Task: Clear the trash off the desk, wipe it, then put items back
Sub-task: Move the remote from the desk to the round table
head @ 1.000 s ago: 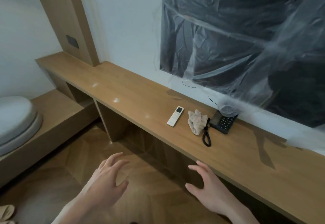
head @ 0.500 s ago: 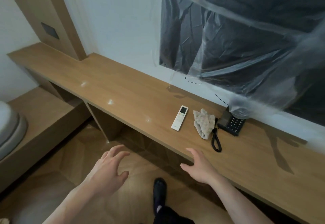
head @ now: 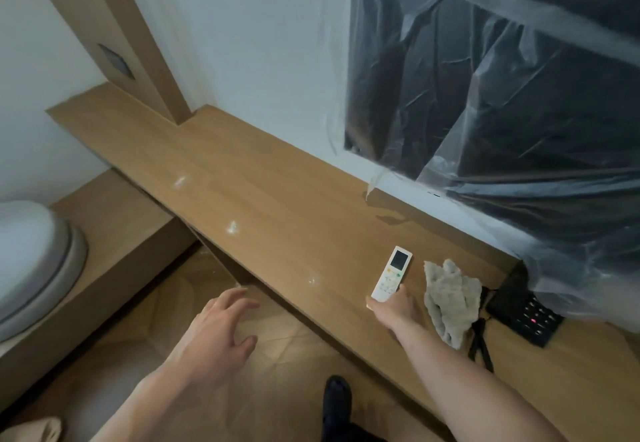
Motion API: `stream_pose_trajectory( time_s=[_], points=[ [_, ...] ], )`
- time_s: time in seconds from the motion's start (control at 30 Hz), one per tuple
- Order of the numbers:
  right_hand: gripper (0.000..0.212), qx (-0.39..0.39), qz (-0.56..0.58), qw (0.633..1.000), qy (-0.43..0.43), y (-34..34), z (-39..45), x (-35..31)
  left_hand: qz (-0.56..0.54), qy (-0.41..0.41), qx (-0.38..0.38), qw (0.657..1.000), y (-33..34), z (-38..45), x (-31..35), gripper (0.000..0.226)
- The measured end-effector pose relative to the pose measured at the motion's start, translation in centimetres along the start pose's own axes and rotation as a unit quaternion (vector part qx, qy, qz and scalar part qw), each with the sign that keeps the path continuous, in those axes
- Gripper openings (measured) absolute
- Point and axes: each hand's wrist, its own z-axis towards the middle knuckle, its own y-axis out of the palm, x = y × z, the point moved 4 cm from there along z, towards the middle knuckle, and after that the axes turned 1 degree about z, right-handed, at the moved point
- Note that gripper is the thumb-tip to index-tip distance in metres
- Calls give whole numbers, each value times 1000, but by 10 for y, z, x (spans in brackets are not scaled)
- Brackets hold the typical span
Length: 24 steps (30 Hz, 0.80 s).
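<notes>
Right hand (head: 394, 310) has reached the white remote (head: 392, 274), fingers apparently closing on its near end, left hand (head: 214, 334) open, idle; lifting it clears desk (head: 277, 206) for wiping.

Bare forearms, no sleeves; left hand (head: 216, 334), right hand (head: 396, 310) ungloved; black shoe (head: 337, 403) below.

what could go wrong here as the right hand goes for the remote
The right hand touches only the near end of the remote, so a loose pinch could drop it. The crumpled cloth lies just beside it, with the phone and its cord past that; a careless sweep may drag them. White smudges on the desk still need wiping.
</notes>
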Motion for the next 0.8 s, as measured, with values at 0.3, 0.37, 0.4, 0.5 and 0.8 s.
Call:
stream_pose_trajectory(
  time_s=[0.3,0.37,0.4,0.5,0.8],
  points=[
    [62,-28,3,998,58,15,20,4,-20,6,-52,998,20,17,3,52],
    [49,-68,29,996,40,15,9,14,-14,19,-74,997,24,19,-1,49],
    [44,-89,61,993,37,17,0,23,-6,27,-84,996,26,20,-3,48],
    [35,-127,163,978,32,15,-42,49,10,64,-102,993,28,27,1,47],
    [39,-26,280,959,41,-10,-243,158,26,215,-137,967,77,-2,34,70]
  ],
)
